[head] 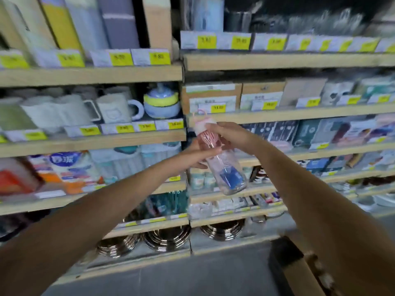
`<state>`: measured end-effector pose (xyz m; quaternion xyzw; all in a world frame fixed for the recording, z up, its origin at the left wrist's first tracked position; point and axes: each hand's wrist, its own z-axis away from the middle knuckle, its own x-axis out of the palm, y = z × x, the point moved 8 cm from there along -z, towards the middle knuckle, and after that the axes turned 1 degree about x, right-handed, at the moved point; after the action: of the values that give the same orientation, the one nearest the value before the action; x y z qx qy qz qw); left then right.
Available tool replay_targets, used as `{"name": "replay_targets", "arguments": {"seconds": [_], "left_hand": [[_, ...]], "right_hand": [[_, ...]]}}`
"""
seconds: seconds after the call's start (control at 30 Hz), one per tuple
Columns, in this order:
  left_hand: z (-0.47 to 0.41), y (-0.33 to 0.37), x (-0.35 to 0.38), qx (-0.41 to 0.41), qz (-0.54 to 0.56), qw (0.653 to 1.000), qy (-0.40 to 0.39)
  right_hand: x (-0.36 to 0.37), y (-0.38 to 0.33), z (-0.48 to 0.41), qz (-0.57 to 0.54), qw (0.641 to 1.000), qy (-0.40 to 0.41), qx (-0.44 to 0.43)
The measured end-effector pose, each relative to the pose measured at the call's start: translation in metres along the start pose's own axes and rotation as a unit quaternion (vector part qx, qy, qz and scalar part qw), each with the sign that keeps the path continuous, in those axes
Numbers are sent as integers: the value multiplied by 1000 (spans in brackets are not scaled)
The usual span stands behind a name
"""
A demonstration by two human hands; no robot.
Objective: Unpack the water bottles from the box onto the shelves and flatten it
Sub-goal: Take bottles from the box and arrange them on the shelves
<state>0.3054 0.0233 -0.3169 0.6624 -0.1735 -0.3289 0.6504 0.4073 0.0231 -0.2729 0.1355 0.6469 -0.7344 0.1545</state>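
A clear pink water bottle (224, 167) with a pink lid and a blue label inside is held tilted in the air in front of the shelves, lid up and to the left. My left hand (201, 155) grips its middle from the left. My right hand (227, 136) holds its upper part near the lid from the right. The cardboard box (299, 272) shows only as a brown corner at the bottom right, partly hidden by my right arm.
Wooden shelves (92, 142) with yellow price tags fill the view. They carry white mugs (115, 107), stacked bowls (161, 102), boxed goods (211, 97) and metal pots (166, 236) at the bottom. Grey floor lies below.
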Motion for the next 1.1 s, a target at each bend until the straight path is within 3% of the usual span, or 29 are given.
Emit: {"name": "replay_targets", "arguments": {"seconds": [0.2,0.6,0.97,1.03,1.1], "left_hand": [[70,76,-114,100,29,990,91],[177,196,-306,254,10,933,255],[260,276,-463,330,50,861,385],[274,292,-487,343,54,852,391],[279,304,-502,356,77,859,360]], "right_hand": [[73,-152,-10,24,993,-41,-109],[162,-373,-18,99,961,25,-259],[226,-500,-14,167,909,40,-381],[237,-517,-19,159,897,26,-412],[244,-537,-26,164,883,63,-435]]}}
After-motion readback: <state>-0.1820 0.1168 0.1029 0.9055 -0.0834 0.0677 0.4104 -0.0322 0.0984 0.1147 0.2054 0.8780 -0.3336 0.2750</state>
